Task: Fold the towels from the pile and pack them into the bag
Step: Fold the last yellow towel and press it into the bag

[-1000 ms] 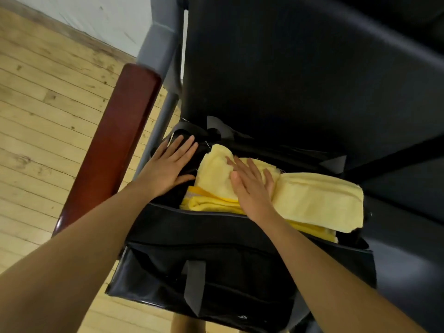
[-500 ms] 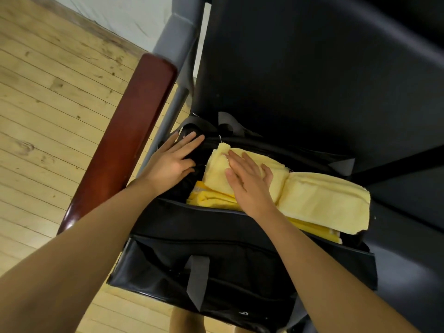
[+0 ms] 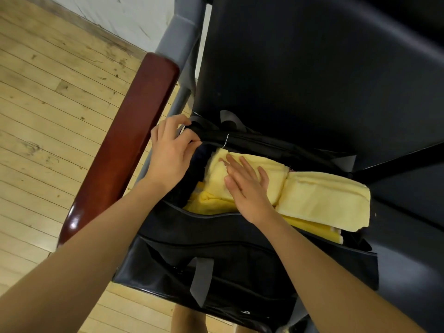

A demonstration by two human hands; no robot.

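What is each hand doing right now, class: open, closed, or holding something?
Left hand: fingers curled, gripping the black bag at its far-left edge.
Right hand: open, fingers straight, pressing flat on the folded yellow towel in the bag.

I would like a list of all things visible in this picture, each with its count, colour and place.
bag: one, black, open, on the chair seat
towels: several, pale and deeper yellow, folded, in the bag's opening
chair: one, dark seat and back
armrest: one, reddish-brown wood, left of the bag
floor: light wooden boards, left
left hand: one, grips the bag's far left end
right hand: one, fingers flat on the towels
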